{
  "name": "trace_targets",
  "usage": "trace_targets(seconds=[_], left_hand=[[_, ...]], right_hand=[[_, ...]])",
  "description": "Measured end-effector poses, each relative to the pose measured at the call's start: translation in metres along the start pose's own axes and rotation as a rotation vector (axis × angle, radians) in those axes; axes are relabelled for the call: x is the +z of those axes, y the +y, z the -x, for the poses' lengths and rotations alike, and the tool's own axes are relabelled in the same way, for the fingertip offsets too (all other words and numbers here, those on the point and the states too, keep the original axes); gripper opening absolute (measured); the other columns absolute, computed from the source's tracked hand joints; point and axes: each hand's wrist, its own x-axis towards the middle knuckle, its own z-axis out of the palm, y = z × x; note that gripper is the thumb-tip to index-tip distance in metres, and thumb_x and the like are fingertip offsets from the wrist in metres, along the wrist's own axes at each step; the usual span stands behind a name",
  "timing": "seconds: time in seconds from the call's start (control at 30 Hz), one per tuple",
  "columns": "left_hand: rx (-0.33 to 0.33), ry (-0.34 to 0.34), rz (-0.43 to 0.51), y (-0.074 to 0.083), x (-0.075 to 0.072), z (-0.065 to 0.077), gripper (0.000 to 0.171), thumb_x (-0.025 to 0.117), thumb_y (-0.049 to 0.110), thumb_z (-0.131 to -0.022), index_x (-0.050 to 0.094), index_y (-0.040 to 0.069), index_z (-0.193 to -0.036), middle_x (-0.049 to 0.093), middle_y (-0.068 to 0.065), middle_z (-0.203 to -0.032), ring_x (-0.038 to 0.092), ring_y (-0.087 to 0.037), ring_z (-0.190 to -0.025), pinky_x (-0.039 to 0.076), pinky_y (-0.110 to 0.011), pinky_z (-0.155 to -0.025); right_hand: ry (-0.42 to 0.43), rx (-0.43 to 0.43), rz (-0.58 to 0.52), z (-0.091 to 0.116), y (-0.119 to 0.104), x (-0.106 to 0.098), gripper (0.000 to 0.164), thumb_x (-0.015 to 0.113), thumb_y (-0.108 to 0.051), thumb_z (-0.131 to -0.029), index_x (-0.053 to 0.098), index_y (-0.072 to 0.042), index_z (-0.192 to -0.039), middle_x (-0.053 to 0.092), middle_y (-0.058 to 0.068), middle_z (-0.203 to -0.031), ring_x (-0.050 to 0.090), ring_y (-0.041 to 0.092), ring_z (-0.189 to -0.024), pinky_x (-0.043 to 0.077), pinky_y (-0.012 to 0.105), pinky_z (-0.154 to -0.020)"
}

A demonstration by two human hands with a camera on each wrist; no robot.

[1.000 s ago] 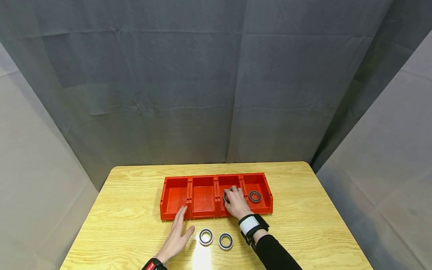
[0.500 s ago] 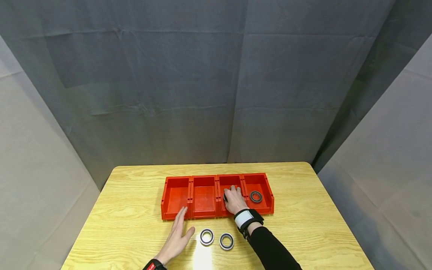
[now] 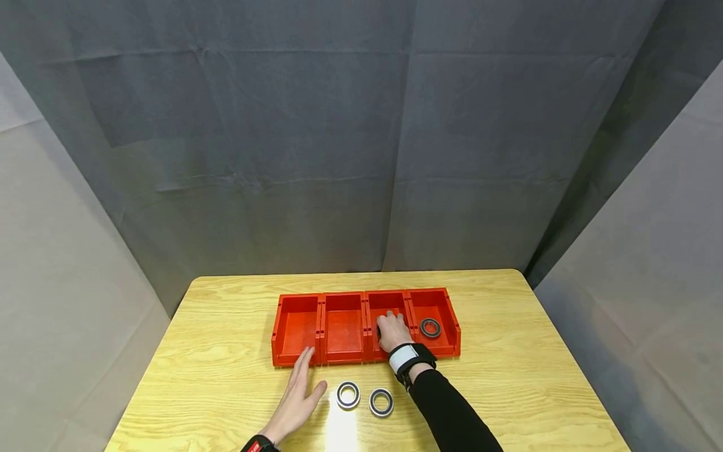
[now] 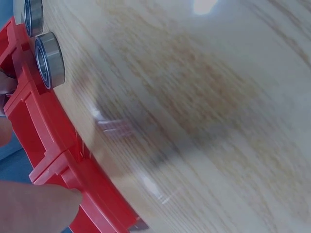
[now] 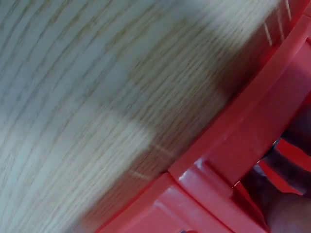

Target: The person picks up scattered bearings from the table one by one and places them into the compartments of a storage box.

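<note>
Grey cloth (image 3: 271,138) hangs behind a pale wood-grain worktop (image 3: 497,383), with white side panels (image 3: 62,263) to left and right. Across the worktop stands a row of four joined red bins (image 3: 343,353). The right hand (image 3: 393,333) reaches into the third bin from the left, its fingers curled round a held bearing (image 3: 379,331); only a dark edge of that ring shows, at the left of the hand, and I cannot tell whether it rests on the bin floor. Nearer the person, in front of the bins, a left loose bearing (image 3: 340,396) and a right loose bearing (image 3: 373,403) lie flat, apart from each other; being round, neither has a long axis. The left one lies just to the right of the left hand (image 3: 294,403), whose thumb is the closest part to it, while the right one lies between that thumb and the right wrist. The left hand's fingers are straight and hold nothing, their tips at the front of the leftmost bin, contact unclear. The rightmost bin contains a flat-lying bearing (image 3: 423,328), beside the right hand.
</note>
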Motion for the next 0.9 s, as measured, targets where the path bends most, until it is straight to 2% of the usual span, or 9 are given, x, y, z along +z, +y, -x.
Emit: trace_targets(seconds=[0.23, 0.43, 0.6, 0.73, 0.9], left_hand=[[-0.008, -0.006, 0.002, 0.0001, 0.0005, -0.0003, 0.075, 0.059, 0.018, -0.099, 0.018, 0.003, -0.160, 0.010, -0.023, -0.168, 0.020, -0.049, -0.152, 0.025, -0.074, -0.114], [-0.015, -0.015, -0.001, 0.0016, 0.0015, 0.0012, 0.075, 0.059, 0.020, -0.100, 0.017, 0.005, -0.160, 0.009, -0.023, -0.168, 0.020, -0.048, -0.152, 0.025, -0.075, -0.113], [-0.013, -0.015, -0.002, 0.0032, 0.0015, 0.0014, 0.075, 0.058, 0.018, -0.100, 0.017, 0.004, -0.160, 0.009, -0.023, -0.168, 0.020, -0.048, -0.152, 0.024, -0.074, -0.114], [-0.002, -0.007, -0.008, 0.0038, 0.0006, 0.0012, 0.075, 0.059, 0.018, -0.100, 0.017, 0.003, -0.160, 0.009, -0.023, -0.168, 0.019, -0.048, -0.152, 0.025, -0.074, -0.114], [0.021, 0.016, -0.034, 0.0043, -0.0003, 0.0025, 0.076, 0.061, 0.018, -0.098, 0.019, 0.001, -0.159, 0.011, -0.024, -0.167, 0.016, -0.050, -0.152, 0.022, -0.076, -0.113]], right_hand=[[0.015, -0.011, 0.043, -0.0021, 0.0003, 0.0019, 0.015, 0.077, 0.008, -0.078, 0.071, -0.005, -0.084, 0.065, 0.019, -0.096, 0.059, 0.043, -0.096, 0.057, 0.053, -0.080], [0.038, -0.021, 0.087, -0.0019, -0.0009, 0.0060, 0.013, 0.075, 0.008, -0.081, 0.072, -0.005, -0.085, 0.065, 0.018, -0.094, 0.060, 0.041, -0.092, 0.058, 0.051, -0.077], [0.026, -0.022, 0.097, -0.0003, -0.0007, 0.0047, 0.012, 0.074, 0.007, -0.082, 0.072, -0.004, -0.084, 0.065, 0.018, -0.093, 0.060, 0.040, -0.091, 0.057, 0.051, -0.080], [0.003, -0.005, 0.072, 0.0015, -0.0017, 0.0006, 0.013, 0.075, 0.007, -0.082, 0.072, -0.004, -0.090, 0.066, 0.019, -0.097, 0.061, 0.041, -0.092, 0.058, 0.052, -0.078], [-0.008, -0.056, 0.085, 0.0058, -0.0033, -0.0019, 0.018, 0.077, 0.003, -0.082, 0.072, -0.005, -0.096, 0.068, 0.017, -0.094, 0.065, 0.038, -0.089, 0.060, 0.049, -0.079]])
